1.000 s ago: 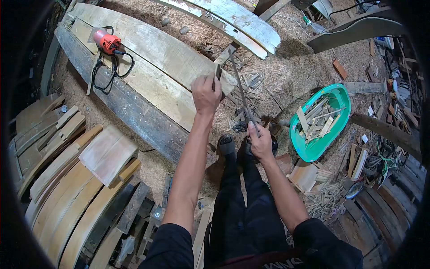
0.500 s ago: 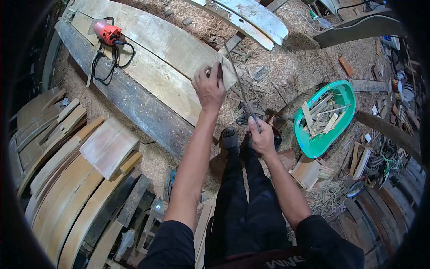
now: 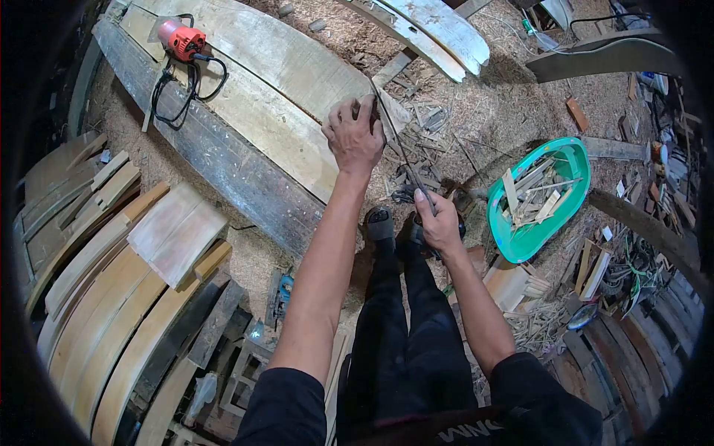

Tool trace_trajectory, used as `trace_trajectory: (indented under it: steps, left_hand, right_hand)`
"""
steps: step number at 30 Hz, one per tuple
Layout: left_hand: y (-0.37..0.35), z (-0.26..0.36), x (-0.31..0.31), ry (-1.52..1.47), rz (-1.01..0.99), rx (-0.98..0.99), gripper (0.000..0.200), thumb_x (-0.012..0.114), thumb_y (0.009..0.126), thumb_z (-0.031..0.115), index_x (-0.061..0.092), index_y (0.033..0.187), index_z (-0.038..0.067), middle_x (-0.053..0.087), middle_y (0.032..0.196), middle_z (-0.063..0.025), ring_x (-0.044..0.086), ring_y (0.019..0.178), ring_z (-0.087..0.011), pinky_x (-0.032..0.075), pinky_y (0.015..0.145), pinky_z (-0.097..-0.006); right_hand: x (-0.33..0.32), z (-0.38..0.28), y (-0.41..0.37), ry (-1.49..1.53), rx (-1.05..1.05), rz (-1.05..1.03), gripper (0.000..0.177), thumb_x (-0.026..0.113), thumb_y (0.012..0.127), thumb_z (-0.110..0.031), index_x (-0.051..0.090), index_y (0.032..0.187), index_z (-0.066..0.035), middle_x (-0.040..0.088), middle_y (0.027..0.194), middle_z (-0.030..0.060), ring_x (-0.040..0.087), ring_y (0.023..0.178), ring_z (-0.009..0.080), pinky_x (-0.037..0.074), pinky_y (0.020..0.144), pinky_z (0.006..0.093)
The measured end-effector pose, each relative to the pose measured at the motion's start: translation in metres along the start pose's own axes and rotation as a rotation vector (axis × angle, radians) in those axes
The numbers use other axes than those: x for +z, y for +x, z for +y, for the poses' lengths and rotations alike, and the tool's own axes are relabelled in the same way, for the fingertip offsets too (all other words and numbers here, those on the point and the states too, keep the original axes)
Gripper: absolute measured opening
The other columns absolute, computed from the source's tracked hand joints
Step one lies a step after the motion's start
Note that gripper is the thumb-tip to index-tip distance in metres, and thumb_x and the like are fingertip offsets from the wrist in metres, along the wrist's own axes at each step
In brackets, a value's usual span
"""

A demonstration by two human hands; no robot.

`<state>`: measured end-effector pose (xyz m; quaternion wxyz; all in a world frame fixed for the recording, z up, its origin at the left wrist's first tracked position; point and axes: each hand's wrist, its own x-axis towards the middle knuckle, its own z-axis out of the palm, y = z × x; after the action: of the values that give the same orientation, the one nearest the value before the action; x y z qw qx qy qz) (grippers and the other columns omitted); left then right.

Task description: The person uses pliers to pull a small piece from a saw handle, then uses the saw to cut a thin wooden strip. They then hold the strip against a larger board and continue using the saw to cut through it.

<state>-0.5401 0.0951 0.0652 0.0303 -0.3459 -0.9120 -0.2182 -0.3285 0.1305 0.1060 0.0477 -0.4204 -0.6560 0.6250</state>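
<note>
By wdn plank (image 3: 286, 63), L hand (image 3: 355, 140) curled, R hand (image 3: 440, 224) gripping thin drk tool (image 3: 396, 139).

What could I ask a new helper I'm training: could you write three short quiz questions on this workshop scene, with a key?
1. Multiple choice: which hand grips the near end of the long thin tool? a) left b) right c) neither
2. True or false: the green tub holds wood scraps.
3. Short answer: where does the red power tool lie?

Key: 1: b, the right hand. 2: true. 3: on the boards, at the picture's upper left.
</note>
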Motion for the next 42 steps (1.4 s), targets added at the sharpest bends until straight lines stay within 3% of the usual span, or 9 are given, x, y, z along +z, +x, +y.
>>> trace_trajectory:
  steps: [15, 34, 42]
  left_hand:
    - [0.0, 0.001, 0.001, 0.057, -0.051, -0.025, 0.052, 0.069, 0.08, 0.028, 0.054, 0.13, 0.027, 0.051, 0.127, -0.0066, 0.044, 0.119, -0.0318, 0.034, 0.097, -0.0518]
    - [0.0, 0.0, 0.002, 0.067, -0.052, -0.03, 0.054, 0.071, 0.078, 0.032, 0.056, 0.13, 0.029, 0.051, 0.127, -0.0039, 0.044, 0.118, -0.0283, 0.033, 0.097, -0.0515]
    - [0.001, -0.001, 0.002, 0.074, -0.035, -0.016, 0.051, 0.067, 0.08, 0.032, 0.057, 0.129, 0.026, 0.053, 0.125, -0.0043, 0.045, 0.117, -0.0291, 0.034, 0.096, -0.0522]
  right_hand:
    - [0.003, -0.018, -0.007, 0.015, 0.061, 0.023, 0.049, 0.055, 0.1, -0.038, 0.05, 0.067, -0.002, 0.04, 0.057, -0.0016, 0.038, 0.056, 0.009, 0.033, 0.051, 0.0318]
    - [-0.001, -0.024, 0.011, 0.006, 0.015, -0.013, 0.045, 0.054, 0.101, -0.035, 0.055, 0.072, -0.001, 0.041, 0.058, -0.0039, 0.038, 0.057, 0.007, 0.034, 0.052, 0.0298]
    - [-0.001, -0.024, 0.007, 0.007, 0.055, -0.029, 0.047, 0.055, 0.101, -0.037, 0.052, 0.069, -0.003, 0.041, 0.059, -0.0056, 0.038, 0.058, 0.0066, 0.033, 0.052, 0.0288]
